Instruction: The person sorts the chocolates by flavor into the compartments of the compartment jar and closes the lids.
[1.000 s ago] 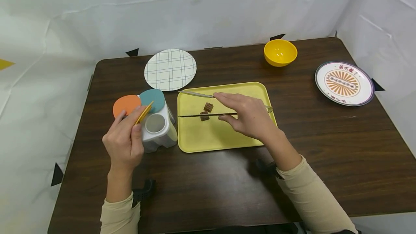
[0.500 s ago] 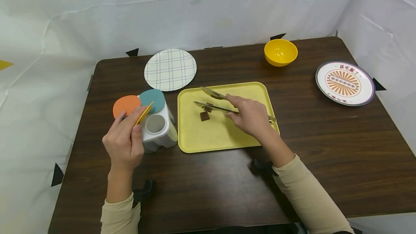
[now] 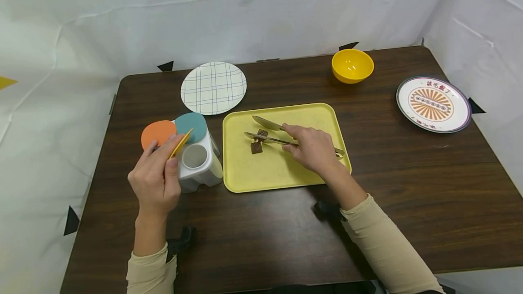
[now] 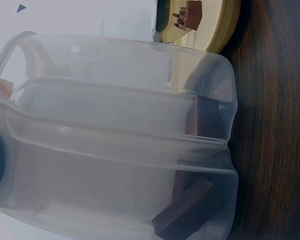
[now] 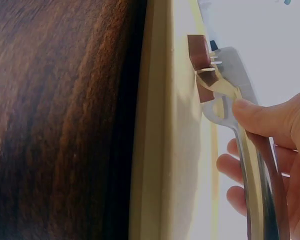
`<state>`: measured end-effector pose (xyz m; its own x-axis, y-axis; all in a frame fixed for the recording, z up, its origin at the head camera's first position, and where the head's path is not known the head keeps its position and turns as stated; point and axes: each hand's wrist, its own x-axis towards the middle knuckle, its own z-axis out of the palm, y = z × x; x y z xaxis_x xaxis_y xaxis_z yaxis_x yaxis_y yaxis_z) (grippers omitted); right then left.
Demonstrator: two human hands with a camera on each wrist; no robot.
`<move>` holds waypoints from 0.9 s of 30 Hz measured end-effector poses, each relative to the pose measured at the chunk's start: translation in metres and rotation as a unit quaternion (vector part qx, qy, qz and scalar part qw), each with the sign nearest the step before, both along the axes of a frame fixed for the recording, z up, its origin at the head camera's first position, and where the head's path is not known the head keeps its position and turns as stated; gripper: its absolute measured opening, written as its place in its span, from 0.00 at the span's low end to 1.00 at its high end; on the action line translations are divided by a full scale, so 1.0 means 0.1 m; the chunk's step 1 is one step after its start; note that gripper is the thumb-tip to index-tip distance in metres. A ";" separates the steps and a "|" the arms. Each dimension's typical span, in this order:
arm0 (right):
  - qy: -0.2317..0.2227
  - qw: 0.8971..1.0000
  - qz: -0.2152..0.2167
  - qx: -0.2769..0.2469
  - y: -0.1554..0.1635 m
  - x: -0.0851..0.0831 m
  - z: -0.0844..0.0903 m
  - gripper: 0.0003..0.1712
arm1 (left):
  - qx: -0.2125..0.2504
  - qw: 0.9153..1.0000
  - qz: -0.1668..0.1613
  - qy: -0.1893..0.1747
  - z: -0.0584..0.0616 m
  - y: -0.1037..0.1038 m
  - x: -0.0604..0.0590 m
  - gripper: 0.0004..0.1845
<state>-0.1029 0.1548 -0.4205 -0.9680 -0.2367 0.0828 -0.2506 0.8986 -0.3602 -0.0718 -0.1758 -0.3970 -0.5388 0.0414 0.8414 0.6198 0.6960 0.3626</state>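
Observation:
My right hand [image 3: 312,149] holds metal tongs [image 3: 266,123] over the yellow tray [image 3: 245,178]. The tongs' arms stand apart. Two ridged brown chocolates [image 3: 256,148] lie close together on the tray; one arm of the tongs crosses over the farther one. Whether the tongs touch it is unclear. In the right wrist view, thumb and fingers are around the tongs [image 5: 246,155], whose toothed end is by a chocolate [image 5: 197,50]. My left hand [image 3: 157,180] pinches a raised yellow lid [image 3: 181,143] on a translucent container [image 3: 206,173], its round white opening uncovered. Brown pieces [image 4: 187,210] lie inside the container.
Orange [image 3: 158,133] and teal [image 3: 192,124] lids cover other compartments of the container. Behind it is a checked plate [image 3: 214,87]. A yellow bowl [image 3: 352,66] stands at the back right, with a patterned plate [image 3: 433,105] farther right on the dark wooden table [image 3: 261,239].
My right hand has lowered the tongs, and their tips have shifted right and come nearer each other around the farther chocolate. My left hand has stayed on the yellow lid.

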 end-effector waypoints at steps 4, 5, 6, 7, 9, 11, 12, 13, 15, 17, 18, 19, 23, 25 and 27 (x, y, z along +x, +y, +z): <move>0.004 1.000 -0.002 -0.011 0.00 0.00 -0.01 0.30 | 0.000 1.000 0.000 -0.001 0.01 0.00 0.00 0.28; 0.006 1.000 -0.002 -0.013 0.00 0.00 -0.01 0.29 | 0.000 1.000 0.000 -0.002 0.01 0.00 0.00 0.28; 0.008 1.000 -0.003 -0.016 0.00 0.01 -0.01 0.29 | 0.000 1.000 0.000 -0.002 0.01 0.00 0.00 0.28; 0.010 1.000 -0.003 -0.017 -0.01 0.01 -0.01 0.28 | 0.000 1.000 0.000 -0.002 0.01 0.00 0.00 0.28; 0.017 1.000 -0.004 -0.021 -0.01 0.01 -0.01 0.26 | 0.000 1.000 0.001 -0.002 0.01 0.00 0.00 0.28; 0.024 0.999 -0.004 -0.025 -0.01 0.01 -0.02 0.25 | 0.000 1.000 0.001 -0.003 0.01 0.00 0.00 0.28; 0.029 0.999 -0.004 -0.027 -0.01 0.01 -0.02 0.24 | 0.001 1.000 0.001 -0.003 0.01 0.00 0.00 0.28; 0.034 0.999 -0.003 -0.029 -0.01 0.01 -0.03 0.24 | 0.001 1.000 0.002 -0.003 0.01 0.00 0.00 0.28; 0.044 0.998 -0.002 -0.034 0.00 0.01 -0.03 0.23 | 0.003 1.000 0.002 -0.002 0.01 0.00 0.00 0.28; 0.055 0.998 0.000 -0.036 0.00 0.01 -0.04 0.22 | 0.004 1.000 0.001 -0.002 0.01 0.01 0.00 0.28; 0.060 0.998 0.001 -0.036 0.00 0.01 -0.04 0.22 | 0.004 1.000 0.001 -0.001 0.01 0.01 0.00 0.28; 0.065 0.997 0.001 -0.036 0.00 0.01 -0.05 0.22 | 0.005 1.000 0.001 -0.001 0.01 0.01 0.00 0.28; 0.082 0.996 0.001 -0.034 0.02 0.01 -0.05 0.22 | 0.006 1.000 -0.001 0.000 0.01 0.01 0.00 0.28; 0.092 0.995 0.002 -0.034 0.03 0.02 -0.03 0.22 | 0.006 1.000 -0.002 0.000 0.01 0.01 0.00 0.28; 0.105 0.994 0.006 -0.035 0.04 0.02 0.00 0.22 | 0.006 1.000 -0.001 -0.001 0.02 0.01 0.00 0.28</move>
